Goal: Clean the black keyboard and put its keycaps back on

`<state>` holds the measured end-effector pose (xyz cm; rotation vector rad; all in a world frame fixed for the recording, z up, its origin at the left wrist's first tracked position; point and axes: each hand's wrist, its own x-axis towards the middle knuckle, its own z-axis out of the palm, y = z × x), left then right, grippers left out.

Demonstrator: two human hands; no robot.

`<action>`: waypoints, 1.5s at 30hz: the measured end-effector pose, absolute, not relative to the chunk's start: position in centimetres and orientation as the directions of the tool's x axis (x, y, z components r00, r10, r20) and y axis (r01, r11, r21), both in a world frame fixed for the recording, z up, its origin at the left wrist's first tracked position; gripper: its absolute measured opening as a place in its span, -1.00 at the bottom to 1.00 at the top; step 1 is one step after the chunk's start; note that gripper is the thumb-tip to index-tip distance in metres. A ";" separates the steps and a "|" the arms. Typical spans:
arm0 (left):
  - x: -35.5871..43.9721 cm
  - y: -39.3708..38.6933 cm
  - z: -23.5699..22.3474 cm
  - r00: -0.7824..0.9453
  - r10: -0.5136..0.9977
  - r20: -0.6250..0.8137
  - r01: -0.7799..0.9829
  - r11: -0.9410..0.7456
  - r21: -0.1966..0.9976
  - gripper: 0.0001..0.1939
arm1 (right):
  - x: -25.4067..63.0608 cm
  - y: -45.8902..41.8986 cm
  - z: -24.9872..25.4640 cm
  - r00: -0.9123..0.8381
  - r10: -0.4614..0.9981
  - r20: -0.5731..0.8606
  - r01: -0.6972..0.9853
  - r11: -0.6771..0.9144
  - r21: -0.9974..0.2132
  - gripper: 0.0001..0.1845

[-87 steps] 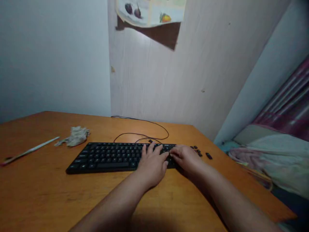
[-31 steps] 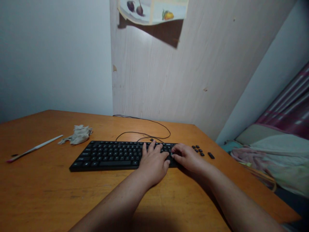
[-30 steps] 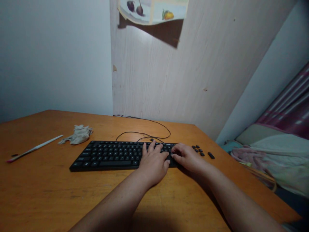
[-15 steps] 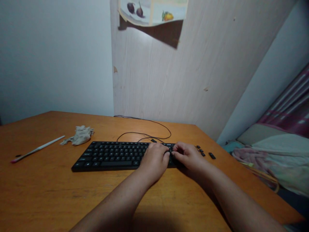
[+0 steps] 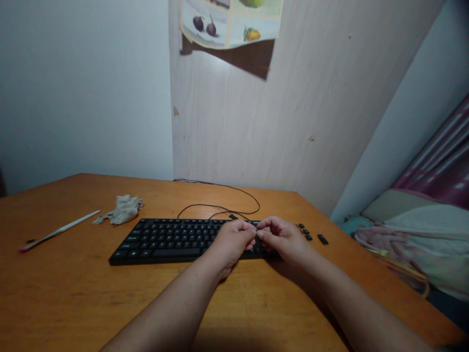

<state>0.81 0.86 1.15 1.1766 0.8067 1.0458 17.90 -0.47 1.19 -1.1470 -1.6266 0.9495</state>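
Observation:
A black keyboard (image 5: pixel 172 239) lies on the orange wooden table (image 5: pixel 73 293), its cable (image 5: pixel 220 210) looping behind it. My left hand (image 5: pixel 232 242) and my right hand (image 5: pixel 282 239) hover over the keyboard's right end, fingertips pinched together and meeting. What they pinch is too small to make out. Several loose black keycaps (image 5: pixel 306 232) lie on the table just right of the keyboard, with one more (image 5: pixel 323 239) farther right.
A crumpled grey cloth (image 5: pixel 122 210) and a thin white brush (image 5: pixel 58 230) lie at the left of the table. A wood-grain panel with a fruit poster (image 5: pixel 230 22) stands behind. Bedding (image 5: pixel 410 234) lies beyond the table's right edge.
My left hand's fingers lay flat on the keys; they have curled up. Both hands have lifted a little off the keyboard and now pinch together at the fingertips.

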 end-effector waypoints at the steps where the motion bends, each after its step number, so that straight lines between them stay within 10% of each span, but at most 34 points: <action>1: 0.8 0.9 1.1 0.334 0.942 0.018 -0.215 0.058 0.975 -0.95 | 17.9 -0.5 1.1 -0.155 0.954 0.255 0.282 0.290 -0.914 -0.74; 17: 0.7 1.1 1.1 0.298 0.953 -0.060 -0.221 0.131 0.966 -0.97 | 17.5 -1.5 2.7 -0.306 0.829 0.469 0.698 0.530 -0.481 -0.83; 30: 0.9 1.3 1.6 0.243 0.969 -0.055 -0.222 0.111 0.969 -0.89 | 20.6 0.2 2.2 -0.163 0.914 0.372 0.709 0.371 -0.600 -0.86; 45: 0.5 1.9 1.5 0.177 0.984 -0.013 -0.223 0.053 0.973 -0.92 | 21.6 1.4 0.7 -0.314 0.919 0.240 0.789 0.393 -0.473 -0.85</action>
